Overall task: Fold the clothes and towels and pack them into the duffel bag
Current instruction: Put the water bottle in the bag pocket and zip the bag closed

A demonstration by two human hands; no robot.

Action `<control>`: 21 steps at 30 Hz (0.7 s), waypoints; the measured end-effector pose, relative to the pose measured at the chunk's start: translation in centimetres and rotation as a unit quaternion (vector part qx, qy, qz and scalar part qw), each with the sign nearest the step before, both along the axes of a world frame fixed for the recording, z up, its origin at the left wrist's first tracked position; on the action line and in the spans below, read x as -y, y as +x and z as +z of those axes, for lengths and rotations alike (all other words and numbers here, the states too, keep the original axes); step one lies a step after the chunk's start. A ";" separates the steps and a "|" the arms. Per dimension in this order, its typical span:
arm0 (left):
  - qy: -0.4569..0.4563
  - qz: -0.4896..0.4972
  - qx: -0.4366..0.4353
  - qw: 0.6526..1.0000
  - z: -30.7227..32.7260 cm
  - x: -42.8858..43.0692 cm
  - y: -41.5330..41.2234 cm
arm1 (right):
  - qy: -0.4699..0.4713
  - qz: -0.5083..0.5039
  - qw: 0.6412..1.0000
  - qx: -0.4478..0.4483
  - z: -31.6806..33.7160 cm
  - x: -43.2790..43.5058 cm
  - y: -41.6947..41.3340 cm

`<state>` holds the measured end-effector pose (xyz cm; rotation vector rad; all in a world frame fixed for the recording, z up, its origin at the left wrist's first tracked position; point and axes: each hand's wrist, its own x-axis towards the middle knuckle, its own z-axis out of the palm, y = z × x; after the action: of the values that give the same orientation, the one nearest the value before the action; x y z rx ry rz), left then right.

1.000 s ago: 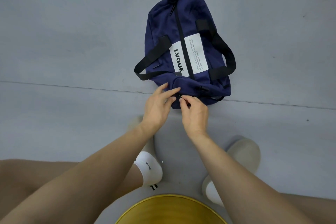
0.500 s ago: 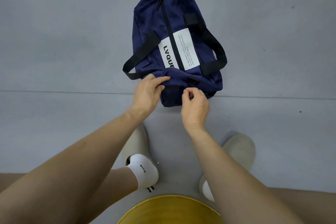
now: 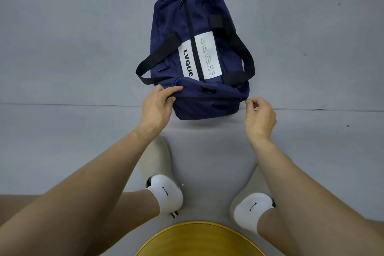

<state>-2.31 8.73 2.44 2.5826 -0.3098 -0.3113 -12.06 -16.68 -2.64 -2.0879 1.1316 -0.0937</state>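
Note:
A navy duffel bag (image 3: 170,27) with black straps and a white label lies on the grey floor, its long top zipper closed. My left hand (image 3: 156,106) grips the near left corner of the bag's end pocket. My right hand (image 3: 259,114) pinches a small zipper pull (image 3: 246,100) at the right end of the pocket's zipper line, just off the bag's near right corner. No clothes or towels are in view.
Grey floor (image 3: 72,48) lies all around the bag, with a seam line (image 3: 62,104) running across it. My two feet in white socks and beige slippers (image 3: 155,164) stand close in front of the bag. A yellow round edge (image 3: 199,239) shows at the bottom.
My right hand has drawn the zipper pull from the middle of the end pocket out to its right end. My left hand has shifted to the pocket's left corner.

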 end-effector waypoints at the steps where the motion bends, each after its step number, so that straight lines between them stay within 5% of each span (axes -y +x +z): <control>1: -0.004 0.009 -0.001 1.000 -0.1 -0.2 -0.2 | 0.008 0.010 1.000 0.002 0.1 -0.1 0.0; 10: -0.023 0.043 0.077 0.996 3.5 5.4 -1.8 | 0.049 0.114 0.992 0.019 0.4 1.6 0.8; 15: 0.132 -0.038 -0.005 0.991 3.2 13.0 -2.2 | 0.107 0.163 0.980 -0.021 1.4 2.5 1.5; 21: 0.149 -0.035 -0.081 0.985 0.1 14.4 -4.9 | 0.053 0.228 0.972 -0.026 2.1 5.7 3.3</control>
<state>-7.19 -5.69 2.54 2.8193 -0.3154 -0.6334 -8.73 -22.42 -0.57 -2.2073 0.6435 0.2380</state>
